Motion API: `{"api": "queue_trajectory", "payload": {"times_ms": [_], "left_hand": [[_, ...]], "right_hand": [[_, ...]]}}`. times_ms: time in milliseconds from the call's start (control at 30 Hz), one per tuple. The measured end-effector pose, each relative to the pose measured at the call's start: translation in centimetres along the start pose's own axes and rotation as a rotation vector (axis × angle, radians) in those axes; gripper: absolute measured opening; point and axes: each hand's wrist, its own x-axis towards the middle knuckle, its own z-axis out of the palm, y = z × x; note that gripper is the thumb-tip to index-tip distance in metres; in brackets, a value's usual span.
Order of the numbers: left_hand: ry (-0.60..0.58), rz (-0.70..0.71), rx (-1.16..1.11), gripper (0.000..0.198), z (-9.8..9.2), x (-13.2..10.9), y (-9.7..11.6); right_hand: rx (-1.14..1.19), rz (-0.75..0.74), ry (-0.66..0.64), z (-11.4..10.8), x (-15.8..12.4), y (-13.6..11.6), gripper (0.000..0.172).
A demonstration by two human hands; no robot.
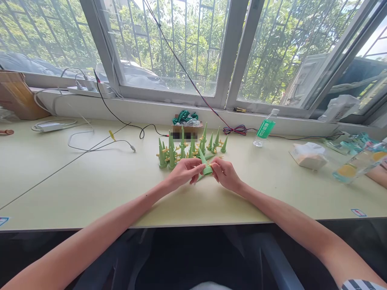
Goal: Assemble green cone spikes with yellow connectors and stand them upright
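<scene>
A green plastic cone (207, 168) with a wider round base is held above the table, its tip leaning up and left. My left hand (188, 170) is closed around its left side, thumb and fingers on the base. At the other side my right hand (225, 172) pinches a small yellow piece (211, 164) against the cone; the fingers cover most of it. Just beyond both hands stand several similar green cones (162, 159), many with yellow pieces sticking out of their sides. Another green piece partly shows beneath my hands.
A cardboard box (184, 132) with green wrapping sits behind the cones. To the right are a water bottle (265, 128), a tissue pack (308, 156) and a clear plastic container (356, 167). A white cable (102, 150) and a black cable (121, 120) cross the table's left side.
</scene>
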Motion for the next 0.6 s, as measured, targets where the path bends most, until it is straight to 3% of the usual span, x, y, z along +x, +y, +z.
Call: {"api": "queue_trajectory", "payload": {"times_ms": [267, 467, 600], "left_hand": [[0.059, 0.093, 0.133, 0.034, 0.5, -0.3, 0.3], [0.105, 0.331, 0.494, 0.030, 0.6, -0.2, -0.2], [0.095, 0.415, 0.587, 0.027, 0.4, -0.1, -0.8]], "right_hand": [[-0.036, -0.028, -0.002, 0.1, 0.2, 0.4, 0.053], [-0.073, -0.008, 0.001, 0.4, 0.1, 0.7, 0.057], [-0.071, 0.022, 0.026, 0.6, 0.2, 0.8, 0.058]]}}
